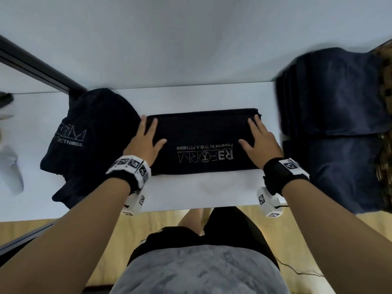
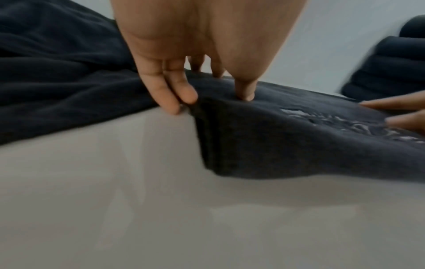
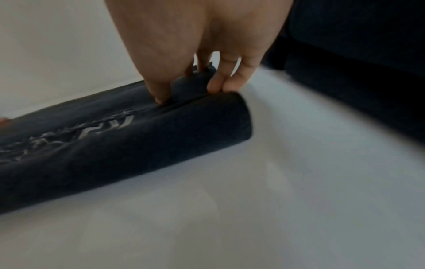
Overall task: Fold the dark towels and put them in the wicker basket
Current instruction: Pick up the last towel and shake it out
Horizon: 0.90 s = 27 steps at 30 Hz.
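A folded dark towel (image 1: 201, 143) with a pale logo lies across the middle of the white table (image 1: 201, 192). My left hand (image 1: 153, 132) lies flat on its left end, with straight fingers over the edge and the thumb (image 2: 246, 92) pressing on top. My right hand (image 1: 251, 132) presses the right end in the same way, its thumb (image 3: 158, 94) sunk into a crease. At the right stands the wicker basket (image 1: 385, 149), holding folded dark towels (image 1: 339, 92). The towel's near edge (image 3: 138, 154) is rounded.
A loose heap of unfolded dark towels (image 1: 91, 141) lies at the left, touching the folded towel's end. A black bar (image 1: 38, 66) runs along the far left. A strip of bare table lies between the towel and the table's front edge. Wooden floor (image 1: 318, 225) shows below.
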{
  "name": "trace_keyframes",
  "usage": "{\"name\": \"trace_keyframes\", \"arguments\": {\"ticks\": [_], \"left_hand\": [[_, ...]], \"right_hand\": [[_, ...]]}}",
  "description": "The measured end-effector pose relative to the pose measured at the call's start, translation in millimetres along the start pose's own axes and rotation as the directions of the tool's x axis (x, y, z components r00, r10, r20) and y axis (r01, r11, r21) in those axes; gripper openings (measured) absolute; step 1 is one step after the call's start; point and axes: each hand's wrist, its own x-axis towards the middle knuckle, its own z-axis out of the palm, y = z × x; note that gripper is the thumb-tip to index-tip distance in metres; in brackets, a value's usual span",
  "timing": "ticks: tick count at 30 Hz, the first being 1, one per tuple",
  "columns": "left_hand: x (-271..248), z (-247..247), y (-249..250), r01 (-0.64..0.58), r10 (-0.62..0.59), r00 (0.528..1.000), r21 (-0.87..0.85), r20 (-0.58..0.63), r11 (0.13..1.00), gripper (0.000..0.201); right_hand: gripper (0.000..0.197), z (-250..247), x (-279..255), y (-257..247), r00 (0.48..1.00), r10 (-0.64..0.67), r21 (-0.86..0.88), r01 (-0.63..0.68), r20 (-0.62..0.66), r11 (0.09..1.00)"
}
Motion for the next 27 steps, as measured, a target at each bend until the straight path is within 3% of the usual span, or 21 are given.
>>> {"name": "trace_keyframes", "arguments": {"ticks": [4,6,9,11,13,15,19,27], "left_hand": [[-16,1,-2,0.037,-0.061,0.984,-0.146,-0.168,0.989,0.064],[-26,7,9,0.117,-0.198,0.956,-0.34,-0.215,0.933,0.062],[-38,16,21,0.33,-0.468,0.873,-0.539,-0.138,0.775,0.06],[-43,16,22,0.438,-0.543,0.84,-0.58,-0.008,0.687,0.055],[-47,10,21,0.478,-0.512,0.854,-0.53,0.093,0.7,0.04],[-51,2,22,0.465,-0.471,0.875,-0.459,0.109,0.757,0.029],[-69,-10,44,0.353,-0.412,0.91,-0.442,-0.042,0.825,0.043],[-98,19,130,0.114,-0.156,0.985,-0.394,-0.074,0.912,0.048]], "right_hand": [[0.073,1,-5,3,0.999,0.004,0.056,-0.006,0.035,0.998],[0.076,3,-11,-1,0.998,0.013,0.061,-0.017,0.058,0.998],[0.08,9,-25,-4,0.996,0.007,0.036,-0.01,0.094,0.999],[0.081,13,-37,-5,0.994,0.007,0.027,-0.01,0.106,1.0],[0.081,19,-47,-8,0.993,0.001,0.027,-0.005,0.116,1.0],[0.081,23,-55,-13,0.991,-0.015,0.028,0.011,0.132,1.0],[0.077,34,-62,-33,0.984,-0.076,0.073,0.066,0.158,0.995],[0.064,44,-66,-58,0.952,-0.21,0.324,0.132,0.22,0.937]]}}
